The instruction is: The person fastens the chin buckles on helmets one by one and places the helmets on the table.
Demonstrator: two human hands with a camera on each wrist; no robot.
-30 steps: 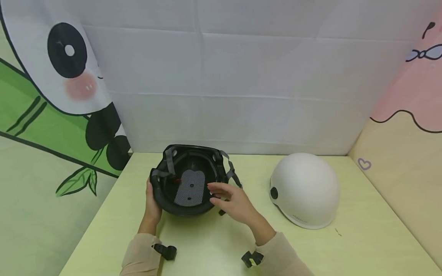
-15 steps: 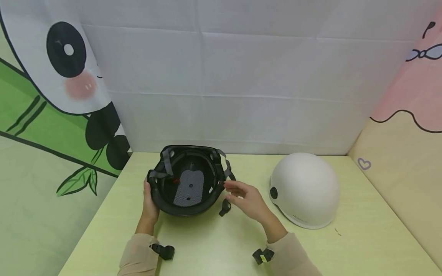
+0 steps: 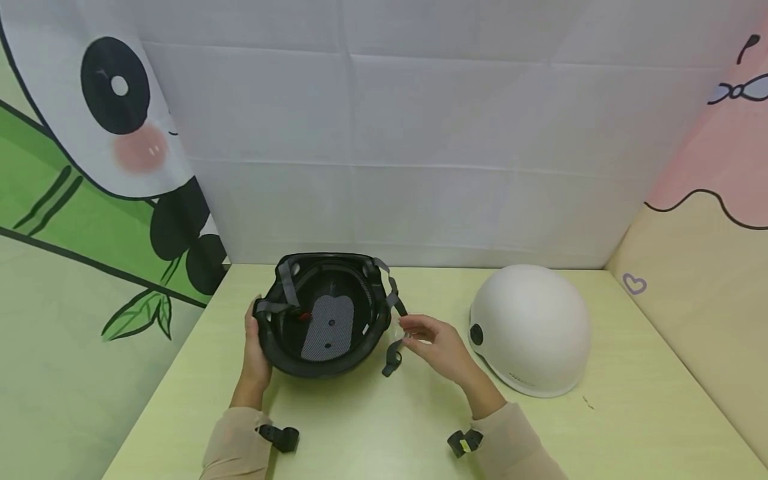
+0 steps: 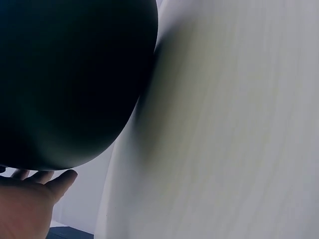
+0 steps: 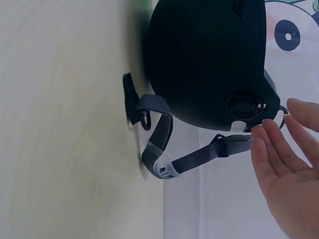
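A black helmet [image 3: 282,363] lies with its open side facing me, showing a grey mesh liner pad [image 3: 329,327] and grey straps [image 3: 289,283]. My left hand [image 3: 255,353] holds it at its left side; the far fingers are hidden behind the shell. In the left wrist view, fingertips [image 4: 62,183] rest against the dark shell [image 4: 75,89]. To the right of the helmet, my right hand [image 3: 441,343] is at the loose chin strap [image 3: 393,360], thumb apart from the fingers. From the right wrist, straight fingers [image 5: 279,154] overlap the strap [image 5: 199,155], which hangs down to a black buckle [image 5: 130,97].
A white helmet [image 3: 531,327] stands dome up on the pale table [image 3: 360,427], right of my right hand. A white backdrop [image 3: 420,167] rises behind, with cartoon-printed side panels [image 3: 708,287]. Each wrist wears a small black strap device [image 3: 281,438].
My right hand has moved right from inside the black helmet's rim to the hanging chin strap. My left hand and the black helmet have shifted slightly left.
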